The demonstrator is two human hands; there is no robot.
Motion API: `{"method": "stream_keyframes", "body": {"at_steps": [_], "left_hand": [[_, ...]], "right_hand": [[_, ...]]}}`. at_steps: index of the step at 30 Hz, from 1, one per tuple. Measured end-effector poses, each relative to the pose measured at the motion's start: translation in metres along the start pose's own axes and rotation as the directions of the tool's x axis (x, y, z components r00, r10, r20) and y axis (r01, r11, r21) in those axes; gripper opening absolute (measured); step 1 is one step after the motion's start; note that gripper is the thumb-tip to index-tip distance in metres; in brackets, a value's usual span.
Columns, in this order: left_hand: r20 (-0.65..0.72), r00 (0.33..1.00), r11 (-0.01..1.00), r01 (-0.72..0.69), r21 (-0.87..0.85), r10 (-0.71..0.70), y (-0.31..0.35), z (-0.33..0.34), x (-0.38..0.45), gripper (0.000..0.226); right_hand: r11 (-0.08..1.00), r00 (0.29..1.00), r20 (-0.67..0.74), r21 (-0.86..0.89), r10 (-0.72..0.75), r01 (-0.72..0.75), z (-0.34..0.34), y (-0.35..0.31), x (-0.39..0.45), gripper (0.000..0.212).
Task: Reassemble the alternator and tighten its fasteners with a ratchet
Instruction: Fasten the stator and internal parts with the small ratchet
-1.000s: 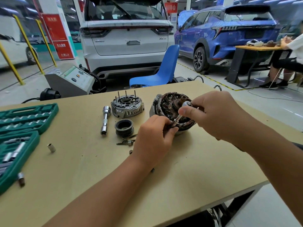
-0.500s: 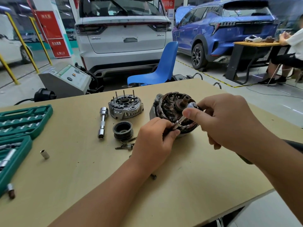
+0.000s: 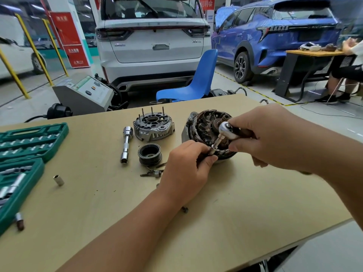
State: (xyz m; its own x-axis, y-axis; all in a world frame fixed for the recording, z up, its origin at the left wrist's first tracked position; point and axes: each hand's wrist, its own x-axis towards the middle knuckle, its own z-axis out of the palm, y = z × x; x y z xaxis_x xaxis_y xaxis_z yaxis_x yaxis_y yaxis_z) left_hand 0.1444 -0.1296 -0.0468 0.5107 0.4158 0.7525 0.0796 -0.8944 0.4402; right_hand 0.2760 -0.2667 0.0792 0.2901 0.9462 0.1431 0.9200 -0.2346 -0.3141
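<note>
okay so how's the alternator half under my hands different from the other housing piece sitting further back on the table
The alternator body is dark, with brownish windings showing in its open face; the end cover is bare silver metal.
The cover has thin studs standing up from it and lies untouched; the body has the ratchet over it, gripped by the right hand.
Both are round and rest on the table.

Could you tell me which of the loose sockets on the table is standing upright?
The small silver socket beside the green case; the long socket lies on its side.
</note>
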Motion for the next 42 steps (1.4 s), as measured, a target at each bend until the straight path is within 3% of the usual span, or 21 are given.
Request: {"method": "stream_keyframes", "body": {"at_steps": [4,8,12,15,19,21,23,26,29,31,34,36,38,39,41,42], "left_hand": [[-0.004,1.0,1.0,0.011,-0.009,-0.011,0.001,0.001,0.001,0.01],[-0.005,1.0,0.999,0.027,-0.031,-0.027,0.001,-0.001,0.001,0.011],[0.006,1.0,0.997,0.03,-0.065,-0.029,0.0,-0.003,0.002,0.012],[-0.005,0.999,0.997,0.032,-0.069,-0.032,-0.001,-0.004,0.001,0.014],[-0.074,0.997,0.996,-0.014,-0.091,0.007,0.01,-0.005,0.009,0.023],[-0.091,0.995,0.994,-0.052,-0.097,0.043,0.017,-0.003,0.018,0.017],[-0.086,0.995,0.994,-0.058,-0.091,0.051,0.019,-0.003,0.025,0.009],[-0.003,0.996,0.993,-0.095,-0.069,0.095,0.019,-0.006,0.028,0.007],[0.04,0.991,0.991,-0.128,-0.042,0.13,0.02,-0.007,0.026,0.007],[0.01,0.993,0.993,-0.119,-0.014,0.119,0.022,-0.005,0.025,0.006],[-0.029,0.995,0.996,-0.092,0.005,0.092,0.024,-0.004,0.025,0.008],[-0.016,0.995,0.995,-0.098,-0.004,0.098,0.025,-0.005,0.023,0.009],[0.013,0.994,0.994,-0.108,-0.021,0.109,0.026,-0.005,0.022,0.01],[0.012,0.994,0.994,-0.105,-0.022,0.105,0.027,-0.005,0.021,0.01],[-0.02,0.997,0.997,-0.075,-0.014,0.074,0.027,-0.005,0.021,0.007],[-0.035,0.998,0.998,-0.053,-0.02,0.053,0.027,-0.005,0.021,0.006]], "right_hand": [[0.965,0.985,0.029,0.197,0.173,-0.175,0.007,0.004,0.001,0.027],[0.935,0.985,-0.062,0.33,0.16,-0.131,0.015,0.005,-0.005,0.023],[0.988,0.966,-0.25,0.118,-0.065,0.097,0.019,0.006,-0.011,0.014],[0.976,0.952,-0.216,-0.094,-0.215,0.199,0.014,0.005,-0.01,0.012],[0.999,0.997,-0.072,0.038,-0.031,0.034,0.007,-0.003,-0.008,0.021],[0.998,0.998,-0.056,0.056,0.042,-0.039,0.009,-0.008,-0.006,0.028],[0.999,0.998,-0.059,-0.033,0.022,-0.024,0.009,-0.01,-0.003,0.027],[0.984,0.99,-0.119,-0.17,-0.07,0.049,0.002,-0.005,0.002,0.005],[0.951,0.97,-0.222,-0.307,-0.102,0.03,0.006,0.001,0.002,0.007],[0.963,0.962,-0.266,-0.269,-0.058,-0.017,0.012,0.0,-0.001,0.014],[0.999,0.985,-0.173,-0.036,-0.005,-0.002,0.018,-0.004,-0.005,0.034],[0.996,0.989,-0.148,-0.089,-0.028,0.015,0.015,-0.003,-0.004,0.026],[0.97,0.973,-0.231,-0.24,-0.018,-0.039,0.009,0.0,-0.001,0.012],[0.961,0.959,-0.285,-0.266,-0.002,-0.077,0.007,0.001,-0.002,0.016],[0.979,0.964,-0.263,-0.183,0.036,-0.086,0.008,-0.001,-0.005,0.022],[0.996,0.981,-0.184,-0.05,0.06,-0.07,0.01,-0.007,-0.007,0.023]]}}
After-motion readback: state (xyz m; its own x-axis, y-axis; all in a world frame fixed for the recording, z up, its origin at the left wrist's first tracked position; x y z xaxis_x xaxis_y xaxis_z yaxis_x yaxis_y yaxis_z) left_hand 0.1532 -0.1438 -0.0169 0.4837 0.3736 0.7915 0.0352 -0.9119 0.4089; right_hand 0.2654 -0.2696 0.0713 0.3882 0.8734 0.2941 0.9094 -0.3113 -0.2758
